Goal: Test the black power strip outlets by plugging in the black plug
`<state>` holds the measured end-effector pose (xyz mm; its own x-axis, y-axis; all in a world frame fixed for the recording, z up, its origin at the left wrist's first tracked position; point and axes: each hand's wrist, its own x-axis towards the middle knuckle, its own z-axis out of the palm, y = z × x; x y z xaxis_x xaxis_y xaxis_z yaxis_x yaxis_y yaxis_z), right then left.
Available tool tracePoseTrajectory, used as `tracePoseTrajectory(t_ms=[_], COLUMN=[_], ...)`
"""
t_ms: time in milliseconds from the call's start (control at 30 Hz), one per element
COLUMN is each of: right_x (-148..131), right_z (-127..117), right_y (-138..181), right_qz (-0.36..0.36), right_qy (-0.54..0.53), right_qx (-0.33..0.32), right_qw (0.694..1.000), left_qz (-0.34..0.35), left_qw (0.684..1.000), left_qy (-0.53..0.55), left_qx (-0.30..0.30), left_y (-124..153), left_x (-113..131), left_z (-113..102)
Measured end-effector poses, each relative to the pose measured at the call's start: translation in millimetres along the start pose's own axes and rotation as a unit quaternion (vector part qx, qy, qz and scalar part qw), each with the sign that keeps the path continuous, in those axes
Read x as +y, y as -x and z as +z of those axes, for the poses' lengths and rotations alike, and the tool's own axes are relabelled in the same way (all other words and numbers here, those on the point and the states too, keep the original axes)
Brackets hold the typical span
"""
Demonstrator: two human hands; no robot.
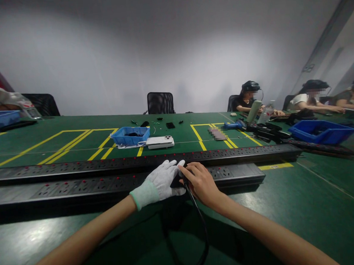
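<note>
My left hand (162,181), in a white glove, lies with fingers stretched flat on the nearer black power strip (78,187). Right beside it, my bare right hand (199,182) pinches a black plug (177,181) pressed against that strip. A black cable (200,223) runs from the plug back toward me across the green table (289,205). A second, longer power strip (107,165) lies just behind the first.
A blue tray (131,135) and a white phone (160,142) sit beyond the strips, with small black parts behind them. Another blue bin (322,132) and black tools lie at right, where several people sit working. An empty chair (160,103) stands opposite.
</note>
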<state>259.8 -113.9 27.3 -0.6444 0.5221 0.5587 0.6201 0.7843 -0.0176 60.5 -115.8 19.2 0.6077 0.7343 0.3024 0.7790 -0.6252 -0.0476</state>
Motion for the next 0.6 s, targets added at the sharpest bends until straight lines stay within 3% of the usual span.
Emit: tracePoseTrajectory(t_ms=[267, 500, 600], right_x=[0, -17, -13], right_z=[-20, -16, -29], right_y=[-8, -2, -6], right_qz=[-0.022, -0.007, -0.015], right_qy=[0.051, 0.109, 0.1], right_qx=[-0.088, -0.096, -0.128], right_qw=[0.995, 0.989, 0.987], left_qz=[-0.007, 0.006, -0.001], left_qw=[0.999, 0.991, 0.989], left_qy=[0.033, 0.132, 0.142], left_qx=[-0.002, -0.026, -0.033], left_y=[2, 2, 1], left_x=[-2, -10, -9], left_z=[0, -1, -3])
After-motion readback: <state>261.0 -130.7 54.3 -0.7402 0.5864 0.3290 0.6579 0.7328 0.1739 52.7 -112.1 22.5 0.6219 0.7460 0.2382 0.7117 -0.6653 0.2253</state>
